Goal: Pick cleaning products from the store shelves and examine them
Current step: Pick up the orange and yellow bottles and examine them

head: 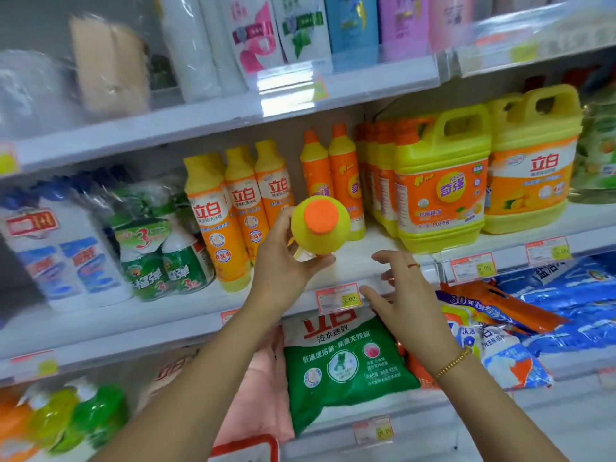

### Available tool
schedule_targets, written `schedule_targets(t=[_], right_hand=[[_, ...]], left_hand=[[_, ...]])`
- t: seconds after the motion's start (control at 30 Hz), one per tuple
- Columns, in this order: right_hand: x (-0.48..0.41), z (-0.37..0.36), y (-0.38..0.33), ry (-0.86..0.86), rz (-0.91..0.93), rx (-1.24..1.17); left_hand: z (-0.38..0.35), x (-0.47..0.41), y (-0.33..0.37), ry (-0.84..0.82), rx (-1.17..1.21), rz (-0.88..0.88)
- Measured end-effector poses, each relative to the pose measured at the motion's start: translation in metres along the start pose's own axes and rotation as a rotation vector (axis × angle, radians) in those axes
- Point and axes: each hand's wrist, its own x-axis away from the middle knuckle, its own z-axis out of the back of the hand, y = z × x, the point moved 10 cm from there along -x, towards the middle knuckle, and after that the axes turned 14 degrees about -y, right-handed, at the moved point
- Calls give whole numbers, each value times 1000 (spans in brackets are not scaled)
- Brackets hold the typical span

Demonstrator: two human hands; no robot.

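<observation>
My left hand (283, 261) grips a yellow dish-soap bottle (321, 235) with an orange cap, tipped so the cap points at the camera, in front of the middle shelf. My right hand (403, 295) hovers just right of and below the bottle with fingers spread and relaxed, holding nothing. A ring and a gold bracelet are on that hand and wrist. Behind the bottle stand matching orange-and-yellow bottles (240, 208) in a row.
Large yellow detergent jugs (440, 181) stand to the right on the middle shelf (166, 315), white and green bottle packs (100, 245) to the left. A green detergent bag (343, 361) and blue bags (566, 305) lie on the lower shelf. Shampoo bottles fill the top shelf.
</observation>
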Motion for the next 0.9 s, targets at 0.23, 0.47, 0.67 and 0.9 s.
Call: schedule_targets(t=[0.23,0.47,0.67,0.9], right_hand=[[22,11,-60,89,198,22],[52,-18,-117,-94,425,-210],[57,-9,-133,117,429,-198],[38,-3,-129,-90,288,-762]], left_hand=[[34,55,17,25,206,134],[54,96,13,121,688,256],[52,99,18,104,855,252],[60,93,15,113,1221,163]])
